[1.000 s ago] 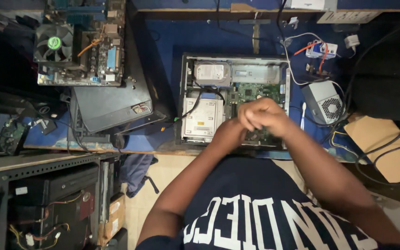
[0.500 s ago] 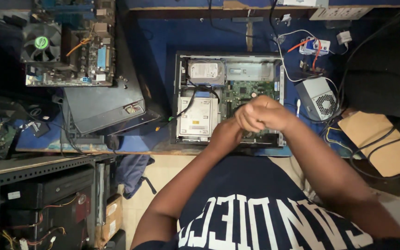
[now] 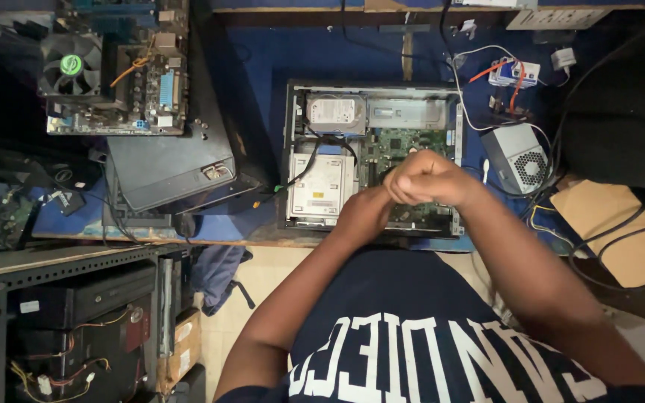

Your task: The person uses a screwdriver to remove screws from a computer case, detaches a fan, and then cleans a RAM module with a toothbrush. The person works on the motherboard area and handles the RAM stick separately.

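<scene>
An open desktop computer case (image 3: 293, 149) lies on the blue bench, showing a silver hard drive (image 3: 334, 112), an optical drive (image 3: 322, 190) and a green motherboard (image 3: 404, 142). Both my hands hover together over the case's near right part. My right hand (image 3: 423, 179) is curled into a fist, and nothing shows in it. My left hand (image 3: 363, 213) presses against it from below left, with its fingers hidden behind the fist.
A bare motherboard with a fan cooler (image 3: 72, 71) lies at the far left beside a dark case panel (image 3: 169, 168). A grey power supply (image 3: 520, 157) with loose cables sits right of the case, near a brown cardboard piece (image 3: 614, 231). Metal shelving (image 3: 54, 265) stands lower left.
My hands stay pressed together over the case and have barely shifted. The view has moved slightly.
</scene>
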Demonstrator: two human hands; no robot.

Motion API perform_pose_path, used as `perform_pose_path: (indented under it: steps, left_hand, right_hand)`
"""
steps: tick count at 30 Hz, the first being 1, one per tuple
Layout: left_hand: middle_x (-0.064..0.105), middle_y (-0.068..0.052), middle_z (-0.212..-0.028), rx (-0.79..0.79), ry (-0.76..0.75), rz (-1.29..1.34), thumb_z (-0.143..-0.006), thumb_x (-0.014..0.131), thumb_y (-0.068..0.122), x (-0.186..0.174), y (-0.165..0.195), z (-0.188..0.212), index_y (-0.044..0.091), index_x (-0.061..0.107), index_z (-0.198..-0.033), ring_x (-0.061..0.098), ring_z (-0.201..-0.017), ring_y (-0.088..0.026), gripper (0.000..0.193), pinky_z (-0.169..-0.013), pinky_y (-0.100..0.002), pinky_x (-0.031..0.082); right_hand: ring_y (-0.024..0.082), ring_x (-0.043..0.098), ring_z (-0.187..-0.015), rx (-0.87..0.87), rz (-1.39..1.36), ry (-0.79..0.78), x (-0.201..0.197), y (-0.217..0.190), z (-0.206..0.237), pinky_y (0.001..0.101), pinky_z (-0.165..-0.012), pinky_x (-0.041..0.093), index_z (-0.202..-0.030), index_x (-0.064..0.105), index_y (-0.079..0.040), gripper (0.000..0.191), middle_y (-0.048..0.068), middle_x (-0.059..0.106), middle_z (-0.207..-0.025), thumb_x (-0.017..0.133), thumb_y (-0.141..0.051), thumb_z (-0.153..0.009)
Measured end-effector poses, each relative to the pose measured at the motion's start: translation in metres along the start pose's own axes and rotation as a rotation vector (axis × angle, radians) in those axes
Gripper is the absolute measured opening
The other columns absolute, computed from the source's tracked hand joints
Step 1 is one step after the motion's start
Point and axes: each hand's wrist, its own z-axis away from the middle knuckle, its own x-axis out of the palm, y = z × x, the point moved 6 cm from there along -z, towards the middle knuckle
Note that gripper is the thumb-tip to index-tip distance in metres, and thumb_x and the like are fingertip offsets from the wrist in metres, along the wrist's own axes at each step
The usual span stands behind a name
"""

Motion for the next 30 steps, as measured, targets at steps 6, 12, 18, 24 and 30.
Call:
perform_pose_path:
  steps: [6,12,18,24,30]
  left_hand:
    - [0.071,-0.019,-0.092,-0.203,0.097,0.045,-0.092,0.072,0.017,-0.002,-0.008,-0.002,0.010,0.067,-0.105,0.071,-0.084,-0.039,0.015,-0.072,-0.048,0.057]
    - [0.070,-0.020,-0.097,-0.090,0.048,0.039,-0.089,0.072,0.014,-0.003,-0.005,0.000,0.006,0.065,-0.101,0.068,-0.094,-0.042,0.016,-0.081,-0.051,0.055]
    - [0.071,-0.020,-0.107,0.052,-0.106,0.077,-0.088,0.065,0.005,0.006,-0.006,-0.008,0.006,0.067,-0.113,0.069,-0.097,-0.041,0.025,-0.083,-0.049,0.057]
    - [0.073,-0.016,-0.103,-0.048,0.091,0.042,-0.085,0.073,0.014,-0.012,-0.009,-0.009,0.010,0.067,-0.110,0.072,-0.091,-0.037,0.026,-0.078,-0.046,0.059]
    - [0.071,-0.017,-0.098,0.012,-0.051,0.035,-0.089,0.072,0.014,-0.006,0.000,-0.014,0.008,0.065,-0.108,0.070,-0.088,-0.039,0.021,-0.074,-0.047,0.056]
  right_hand:
    - [0.018,0.050,-0.084,-0.509,0.719,0.946,0.049,-0.028,-0.001,0.0319,-0.077,0.048,-0.100,0.043,0.010,0.035,0.013,0.055,-0.093,0.054,-0.022,-0.106]
    - [0.014,0.052,-0.062,-0.099,0.352,0.591,0.022,-0.004,0.005,0.0275,-0.058,0.044,-0.070,0.053,-0.004,0.034,0.005,0.061,-0.073,0.065,-0.020,-0.097]
    - [0.011,0.054,-0.069,-0.059,0.046,0.094,0.008,-0.020,-0.008,0.0284,-0.071,0.046,-0.066,0.053,-0.011,0.053,0.003,0.062,-0.069,0.056,-0.032,-0.115]
    - [0.013,0.053,-0.088,-0.290,0.534,0.663,0.048,-0.042,0.000,0.0284,-0.080,0.047,-0.101,0.048,0.005,0.033,0.007,0.052,-0.100,0.057,-0.025,-0.111]
    - [0.009,0.052,-0.067,-0.175,0.277,0.602,0.030,-0.035,-0.011,0.0258,-0.062,0.044,-0.082,0.054,-0.010,0.031,0.001,0.059,-0.076,0.060,-0.023,-0.109]
